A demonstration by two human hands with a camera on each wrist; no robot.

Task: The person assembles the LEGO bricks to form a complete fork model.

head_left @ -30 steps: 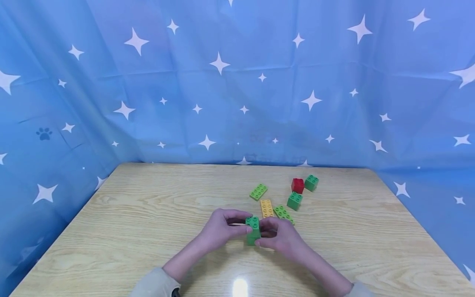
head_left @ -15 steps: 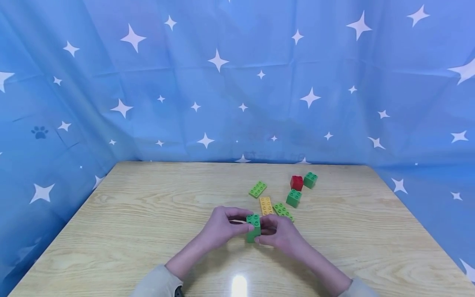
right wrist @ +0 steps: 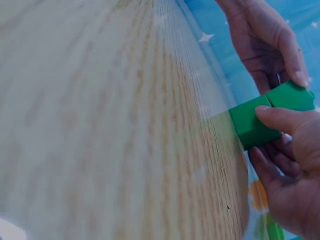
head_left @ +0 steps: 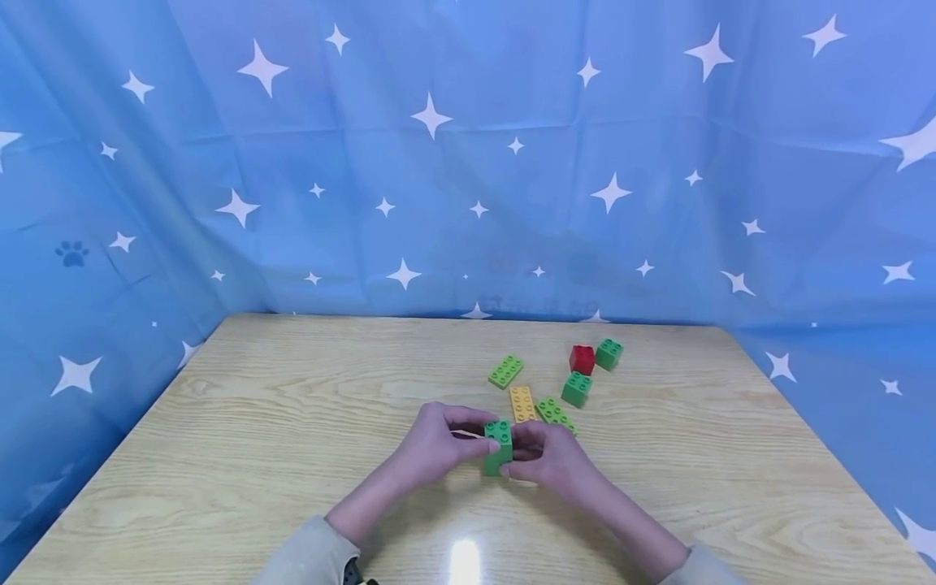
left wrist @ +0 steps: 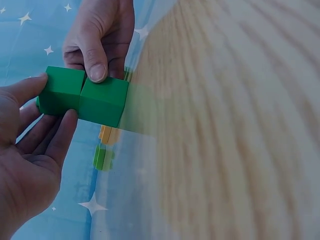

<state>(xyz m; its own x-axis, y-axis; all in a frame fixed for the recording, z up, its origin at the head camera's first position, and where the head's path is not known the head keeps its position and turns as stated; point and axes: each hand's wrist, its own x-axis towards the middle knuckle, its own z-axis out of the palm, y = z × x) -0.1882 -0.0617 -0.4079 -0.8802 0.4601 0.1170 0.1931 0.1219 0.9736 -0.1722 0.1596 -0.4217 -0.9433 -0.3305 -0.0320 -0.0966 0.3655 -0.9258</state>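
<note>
Two green building blocks stand one on top of the other near the middle of the table. My left hand [head_left: 439, 439] pinches the upper block [head_left: 498, 432], which shows its studs, between thumb and fingers. From the other side, my right hand [head_left: 552, 465] holds the lower block [head_left: 493, 466], its thumb on the near face. In the left wrist view a thin seam runs between the upper block [left wrist: 61, 92] and the lower block [left wrist: 104, 101], slightly wider at one edge. The right wrist view has the lower block [right wrist: 250, 122] close over the wooden surface.
Just beyond the hands lie a yellow plate [head_left: 522, 403] and a lime plate [head_left: 556, 414], with another lime plate [head_left: 506, 371] farther back. A red block [head_left: 582, 359] stands between two green blocks, one nearer [head_left: 576, 389] and one behind [head_left: 608, 353]. A starry blue curtain [head_left: 468, 162] backs the table.
The upper green block, slightly offset from the lower one a second ago, now lines up with it, and the seam between them is less distinct. Both hands keep their grip.
</note>
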